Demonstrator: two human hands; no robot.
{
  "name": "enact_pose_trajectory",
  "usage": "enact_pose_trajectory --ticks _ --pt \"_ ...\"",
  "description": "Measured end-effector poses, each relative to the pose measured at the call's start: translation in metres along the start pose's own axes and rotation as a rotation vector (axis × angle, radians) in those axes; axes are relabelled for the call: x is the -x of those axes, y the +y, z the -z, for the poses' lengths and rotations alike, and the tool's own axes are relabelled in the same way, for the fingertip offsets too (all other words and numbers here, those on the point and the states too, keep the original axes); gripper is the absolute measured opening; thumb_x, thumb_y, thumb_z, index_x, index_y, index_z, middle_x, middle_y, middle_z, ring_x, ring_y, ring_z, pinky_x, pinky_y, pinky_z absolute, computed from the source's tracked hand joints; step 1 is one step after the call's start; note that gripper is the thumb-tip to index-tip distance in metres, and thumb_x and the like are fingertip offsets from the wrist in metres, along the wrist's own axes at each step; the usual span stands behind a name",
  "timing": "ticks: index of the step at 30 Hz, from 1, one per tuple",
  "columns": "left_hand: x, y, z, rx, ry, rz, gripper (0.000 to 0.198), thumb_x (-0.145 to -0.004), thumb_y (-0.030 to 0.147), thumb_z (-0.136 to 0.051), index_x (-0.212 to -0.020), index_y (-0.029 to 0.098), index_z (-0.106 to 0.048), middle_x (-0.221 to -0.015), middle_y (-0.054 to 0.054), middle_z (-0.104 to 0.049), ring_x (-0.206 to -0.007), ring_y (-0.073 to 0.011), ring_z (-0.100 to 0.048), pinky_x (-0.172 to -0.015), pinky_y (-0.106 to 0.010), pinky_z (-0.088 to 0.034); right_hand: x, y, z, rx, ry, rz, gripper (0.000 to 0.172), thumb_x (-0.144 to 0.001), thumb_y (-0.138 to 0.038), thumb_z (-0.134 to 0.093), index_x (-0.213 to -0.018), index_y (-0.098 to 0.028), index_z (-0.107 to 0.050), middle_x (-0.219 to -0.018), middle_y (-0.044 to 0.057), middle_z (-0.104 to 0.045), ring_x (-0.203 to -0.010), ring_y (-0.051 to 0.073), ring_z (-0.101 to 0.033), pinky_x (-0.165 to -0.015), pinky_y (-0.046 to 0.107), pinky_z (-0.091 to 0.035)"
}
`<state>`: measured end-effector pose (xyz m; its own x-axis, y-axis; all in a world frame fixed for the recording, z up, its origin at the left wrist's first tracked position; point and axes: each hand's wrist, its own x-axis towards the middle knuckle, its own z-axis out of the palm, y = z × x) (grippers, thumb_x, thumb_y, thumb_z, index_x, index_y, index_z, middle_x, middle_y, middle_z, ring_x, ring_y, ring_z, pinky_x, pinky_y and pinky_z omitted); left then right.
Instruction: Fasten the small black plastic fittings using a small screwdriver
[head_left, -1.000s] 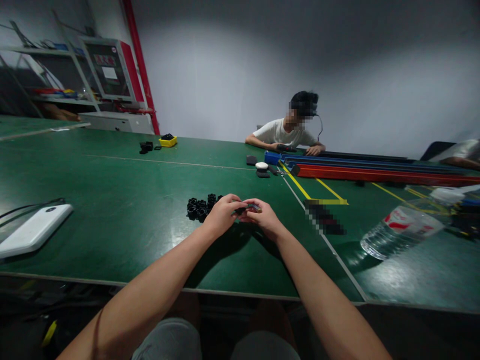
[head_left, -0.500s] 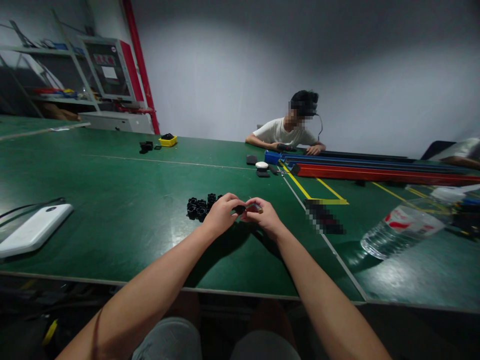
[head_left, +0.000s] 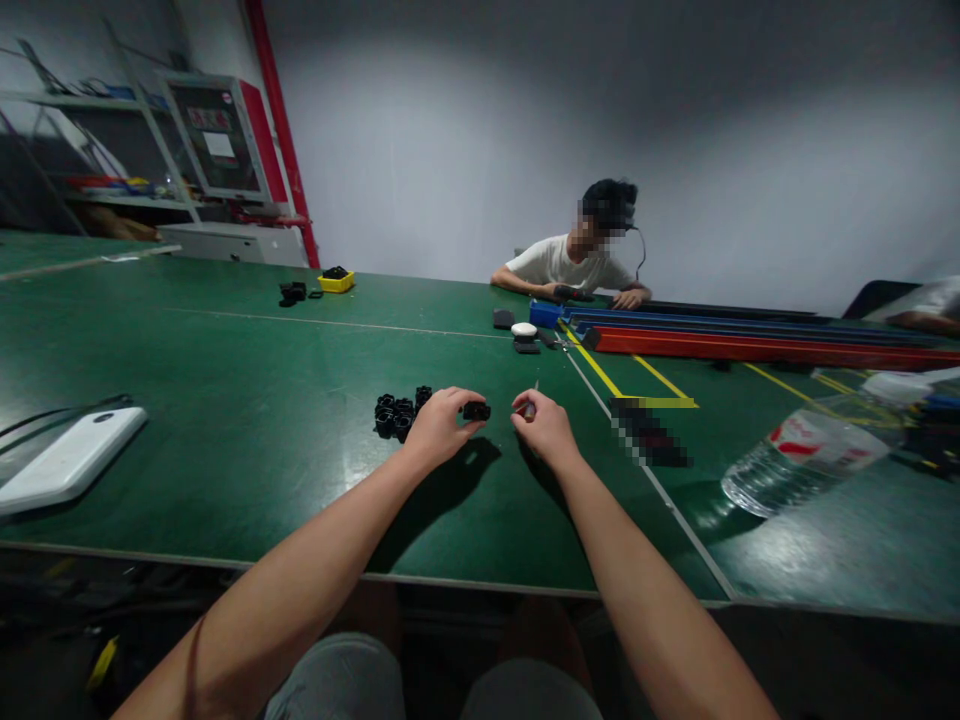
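The left hand point(head_left: 444, 424) pinched a black part point(head_left: 477, 411), clustered pieces point(head_left: 394, 416) at its nine o'clock; at three o'clock the right hand point(head_left: 547, 425) gripped a slim tool point(head_left: 530, 411) (mostly hidden).

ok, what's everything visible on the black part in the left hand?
The black part is small, plastic-looking and uneven in outline. The left hand pinches it at its left end between thumb and fingers, above the green table. The right hand is apart from it. Finer detail is too small to tell.

Sm blk part point(head_left: 478, 411) btwn L fingers point(head_left: 456, 396).
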<state>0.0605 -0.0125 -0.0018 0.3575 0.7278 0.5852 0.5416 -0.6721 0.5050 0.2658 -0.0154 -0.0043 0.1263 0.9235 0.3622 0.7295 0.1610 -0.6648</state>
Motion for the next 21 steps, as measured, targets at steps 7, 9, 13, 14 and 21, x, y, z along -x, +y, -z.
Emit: enact_pose_trajectory --ticks 7,9,13,14,21 --pt "-0.001 0.005 0.003 0.01 -0.016 0.076 0.028 -0.079 0.023 -0.076 -0.105 0.02 -0.068 -0.099 -0.005 -0.073 -0.088 -0.0221 -0.065 -0.079 -0.034 -0.05 -0.001 0.002 -0.004 -0.089 -0.012 -0.024 0.016 -0.068 -0.016 -0.056 -0.08 -0.023 -0.064 -0.067 0.0 -0.066 -0.063 0.018 -0.06 -0.062 0.028 -0.045" --pt "-0.001 0.007 0.004 -0.001 -0.029 0.085 0.027 -0.079 0.023 -0.076 -0.104 0.02 -0.067 -0.098 -0.005 -0.073 -0.09 -0.0227 -0.065 -0.08 -0.034 -0.05 0.0 0.0 -0.004 -0.223 -0.009 -0.016 0.016 -0.07 -0.017 -0.053 -0.082 -0.023 -0.062 -0.066 -0.001 -0.065 -0.061 0.017 -0.059 -0.06 0.028 -0.045" --pt "-0.001 0.006 0.004 0.017 -0.029 0.111 0.026 -0.078 0.019 -0.075 -0.102 0.02 -0.065 -0.096 -0.005 -0.072 -0.089 -0.0224 -0.065 -0.08 -0.033 -0.049 0.004 -0.011 -0.001 -0.532 -0.005 0.062 0.011 -0.071 -0.02 -0.055 -0.081 -0.022 -0.059 -0.063 -0.002 -0.059 -0.055 0.014 -0.053 -0.052 0.024 -0.041" --pt "-0.001 0.005 0.003 0.026 -0.028 0.113 0.026 -0.079 0.019 -0.075 -0.102 0.02 -0.065 -0.097 -0.005 -0.071 -0.089 -0.0222 -0.065 -0.08 -0.033 -0.049 0.006 -0.015 0.0 -0.618 -0.021 0.081 0.009 -0.071 -0.02 -0.056 -0.08 -0.022 -0.058 -0.062 -0.003 -0.058 -0.053 0.013 -0.051 -0.05 0.023 -0.039" --pt "-0.001 0.0 0.001 0.082 -0.008 0.152 0.027 -0.08 0.022 -0.074 -0.104 0.02 -0.061 -0.098 -0.006 -0.07 -0.091 -0.022 -0.065 -0.081 -0.034 -0.049 0.019 -0.038 0.014 -0.933 -0.175 0.166 0.014 -0.072 -0.017 -0.06 -0.085 -0.022 -0.058 -0.068 -0.002 -0.069 -0.048 0.012 -0.057 -0.046 0.023 -0.041"
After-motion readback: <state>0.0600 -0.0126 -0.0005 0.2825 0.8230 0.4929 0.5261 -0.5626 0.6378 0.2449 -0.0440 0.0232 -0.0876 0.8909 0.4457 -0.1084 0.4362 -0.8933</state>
